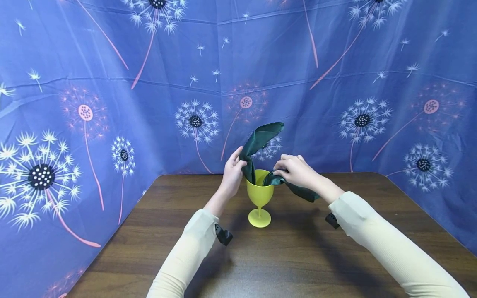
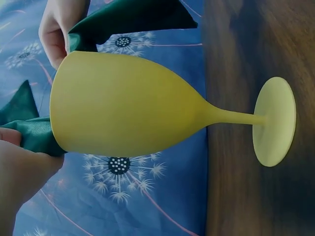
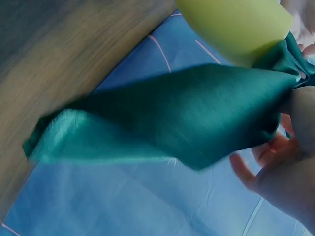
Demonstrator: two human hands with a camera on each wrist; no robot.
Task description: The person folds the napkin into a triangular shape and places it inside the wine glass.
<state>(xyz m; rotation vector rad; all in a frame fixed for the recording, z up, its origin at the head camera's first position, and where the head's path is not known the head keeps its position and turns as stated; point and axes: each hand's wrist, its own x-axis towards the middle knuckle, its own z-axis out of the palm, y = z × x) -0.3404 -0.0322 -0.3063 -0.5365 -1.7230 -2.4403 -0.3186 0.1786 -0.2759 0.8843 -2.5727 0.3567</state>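
Note:
A yellow goblet (image 1: pixel 260 194) stands upright on the table. Dark green satiny cloth (image 1: pixel 261 138) runs down into its cup, with one end rising above the rim on the left and another (image 3: pixel 162 115) hanging outside on the right. At the rim's left side my left hand (image 1: pixel 232 171) grips the raised part between thumb and fingers. My right hand (image 1: pixel 296 170) pinches the cloth at the right side of the rim. In the left wrist view the goblet's cup (image 2: pixel 123 105) hides whatever lies inside it.
The brown wooden table (image 1: pixel 149 248) spreads beneath the goblet. Behind and beside it hangs a blue backdrop (image 1: pixel 290 49) printed with dandelions. Black straps (image 1: pixel 223 235) show at both wrists, below pale sleeves (image 1: pixel 186 252).

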